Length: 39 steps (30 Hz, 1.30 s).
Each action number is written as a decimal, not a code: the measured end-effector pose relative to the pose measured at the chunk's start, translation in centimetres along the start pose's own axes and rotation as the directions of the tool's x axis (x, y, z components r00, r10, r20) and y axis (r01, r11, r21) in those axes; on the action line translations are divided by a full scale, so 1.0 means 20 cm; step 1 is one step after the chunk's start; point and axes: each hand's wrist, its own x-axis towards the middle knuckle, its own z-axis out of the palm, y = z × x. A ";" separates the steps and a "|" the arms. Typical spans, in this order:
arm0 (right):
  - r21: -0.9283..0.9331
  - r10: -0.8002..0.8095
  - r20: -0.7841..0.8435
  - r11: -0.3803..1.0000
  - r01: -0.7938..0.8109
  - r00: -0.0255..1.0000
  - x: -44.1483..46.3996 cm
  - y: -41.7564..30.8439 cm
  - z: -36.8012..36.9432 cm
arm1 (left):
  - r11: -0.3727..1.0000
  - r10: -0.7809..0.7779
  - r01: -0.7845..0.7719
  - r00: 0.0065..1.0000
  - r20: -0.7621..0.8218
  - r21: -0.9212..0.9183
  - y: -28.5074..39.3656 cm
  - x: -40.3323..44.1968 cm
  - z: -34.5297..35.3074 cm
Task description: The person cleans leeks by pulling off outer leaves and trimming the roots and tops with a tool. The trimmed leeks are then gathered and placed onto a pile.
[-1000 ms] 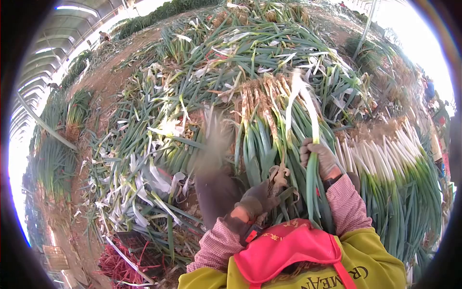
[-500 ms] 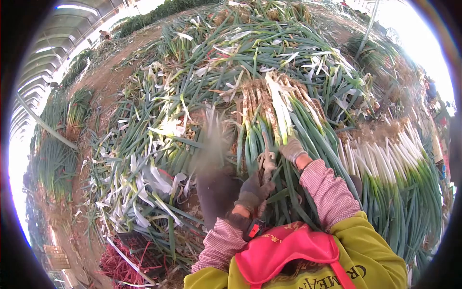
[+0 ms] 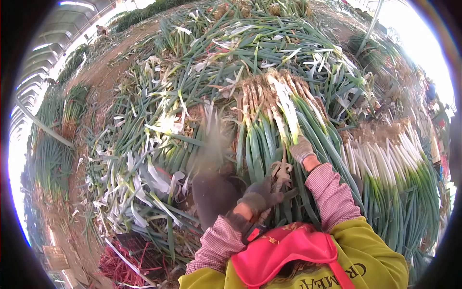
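My gloved right hand [image 3: 302,149] is closed round the green part of a pale-stemmed leek [image 3: 287,107], which lies over a bunch of soil-covered leeks [image 3: 260,125] in front of me. Lower and to the left, my gloved left hand [image 3: 260,195] is at the leaves of that bunch, beside a withered brown leaf [image 3: 281,174]. Its fingers are partly bent, and what they hold, if anything, cannot be made out. The roots of the bunch point away from me.
Cleaned white-stemmed leeks [image 3: 385,164] lie in a row at the right. Stripped leaves [image 3: 159,130] cover the ground ahead and left. Red ties [image 3: 127,260] lie at the lower left, and green bundles [image 3: 53,149] stand at the far left. A blurred patch [image 3: 211,144] is left of the bunch.
My right hand has come left and brought its pale leek down onto the bunch. My left hand moved slightly, staying near the leaves.
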 end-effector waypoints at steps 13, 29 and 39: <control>0.280 0.079 -0.028 0.958 -0.068 0.997 -0.08 -0.04 -0.19 | 0.998 -0.056 0.056 0.998 0.001 0.040 0.04 0.20 -0.06; 0.567 0.200 0.211 0.772 -0.287 0.957 -0.18 -0.14 -0.43 | 0.974 -0.044 0.066 0.993 -0.107 0.215 -0.02 0.99 -0.45; 0.273 0.192 0.191 0.932 -0.240 0.963 -0.07 -0.27 -0.45 | 0.936 -0.003 0.008 1.000 -0.015 0.353 0.10 1.00 -0.53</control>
